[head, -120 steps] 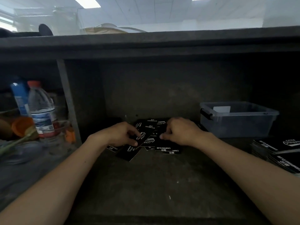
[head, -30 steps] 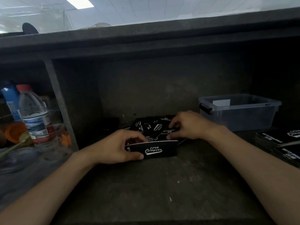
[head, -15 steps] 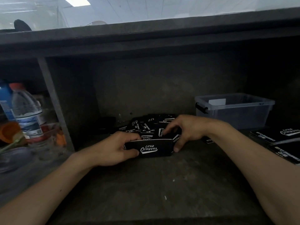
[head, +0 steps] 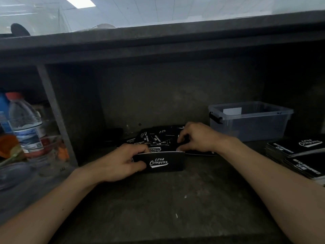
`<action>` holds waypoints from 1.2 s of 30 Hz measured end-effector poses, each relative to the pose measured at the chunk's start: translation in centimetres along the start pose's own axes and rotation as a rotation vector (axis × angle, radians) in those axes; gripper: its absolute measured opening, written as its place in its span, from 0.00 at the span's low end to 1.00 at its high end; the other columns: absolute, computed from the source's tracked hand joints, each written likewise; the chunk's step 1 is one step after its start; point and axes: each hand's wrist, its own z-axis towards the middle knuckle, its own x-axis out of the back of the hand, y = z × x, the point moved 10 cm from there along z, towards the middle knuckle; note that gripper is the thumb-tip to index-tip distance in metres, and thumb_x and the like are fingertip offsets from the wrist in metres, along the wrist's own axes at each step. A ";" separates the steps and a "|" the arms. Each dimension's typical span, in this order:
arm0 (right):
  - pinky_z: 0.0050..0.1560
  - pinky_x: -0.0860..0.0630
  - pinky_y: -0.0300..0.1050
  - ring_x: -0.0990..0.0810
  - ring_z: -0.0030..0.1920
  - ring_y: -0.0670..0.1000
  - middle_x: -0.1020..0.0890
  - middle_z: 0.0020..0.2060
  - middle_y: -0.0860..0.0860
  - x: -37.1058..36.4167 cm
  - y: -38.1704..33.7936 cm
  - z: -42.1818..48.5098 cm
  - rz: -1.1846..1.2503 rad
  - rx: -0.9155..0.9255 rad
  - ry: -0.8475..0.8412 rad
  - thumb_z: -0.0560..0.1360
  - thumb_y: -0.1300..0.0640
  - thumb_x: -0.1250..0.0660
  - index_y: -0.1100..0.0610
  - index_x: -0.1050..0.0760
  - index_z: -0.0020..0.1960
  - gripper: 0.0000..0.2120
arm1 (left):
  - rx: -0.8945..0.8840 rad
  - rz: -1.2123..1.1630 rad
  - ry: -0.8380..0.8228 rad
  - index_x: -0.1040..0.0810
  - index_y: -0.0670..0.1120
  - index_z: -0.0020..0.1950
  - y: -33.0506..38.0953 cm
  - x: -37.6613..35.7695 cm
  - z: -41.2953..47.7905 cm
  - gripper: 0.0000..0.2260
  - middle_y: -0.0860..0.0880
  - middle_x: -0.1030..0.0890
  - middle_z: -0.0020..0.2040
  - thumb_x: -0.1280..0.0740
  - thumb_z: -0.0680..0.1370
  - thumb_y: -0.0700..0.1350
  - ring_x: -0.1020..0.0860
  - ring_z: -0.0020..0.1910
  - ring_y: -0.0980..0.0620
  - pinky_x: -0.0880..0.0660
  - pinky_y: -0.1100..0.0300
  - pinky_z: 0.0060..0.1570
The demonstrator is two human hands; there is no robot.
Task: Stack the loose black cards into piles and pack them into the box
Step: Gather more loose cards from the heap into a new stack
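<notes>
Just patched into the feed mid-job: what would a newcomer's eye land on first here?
The left hand grips a small pile of black printed cards at centre. Behind it the right hand pinches one of the scattered loose black cards; a clear plastic box waits at right.

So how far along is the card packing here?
Partway. Done: squared piles of black cards sit at the right edge. In hand: the left hand grips a small stack standing on edge, while the right hand pinches into the loose heap behind it. Left: that heap needs stacking, and the clear box shows no black cards inside, so packing looks not yet begun.
</notes>
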 end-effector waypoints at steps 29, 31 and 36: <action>0.43 0.18 0.43 0.16 0.46 0.51 0.18 0.49 0.55 2.0 -1.9 -1.4 0.888 -0.097 0.018 0.72 0.67 0.27 0.52 0.24 0.55 0.16 | -0.009 0.140 0.145 0.32 0.61 0.53 -0.8 1.3 0.1 0.15 0.53 0.24 0.55 0.33 0.69 0.59 0.21 0.52 0.52 0.23 0.47 0.52; 0.43 0.23 0.37 0.18 0.42 0.44 0.16 0.42 0.50 1.8 -2.5 -1.5 0.837 -0.080 -0.036 0.74 0.60 0.28 0.55 0.21 0.51 0.07 | 0.023 0.071 0.139 0.34 0.63 0.59 -1.2 1.2 0.0 0.20 0.52 0.22 0.57 0.31 0.71 0.57 0.20 0.53 0.50 0.22 0.46 0.54; 0.51 0.22 0.41 0.17 0.45 0.46 0.14 0.42 0.53 1.7 -2.5 -1.8 0.859 -0.071 -0.060 0.73 0.59 0.26 0.57 0.19 0.49 0.06 | -0.016 0.076 0.072 0.35 0.57 0.73 -0.8 0.2 0.2 0.28 0.58 0.19 0.61 0.31 0.75 0.54 0.18 0.59 0.54 0.22 0.49 0.61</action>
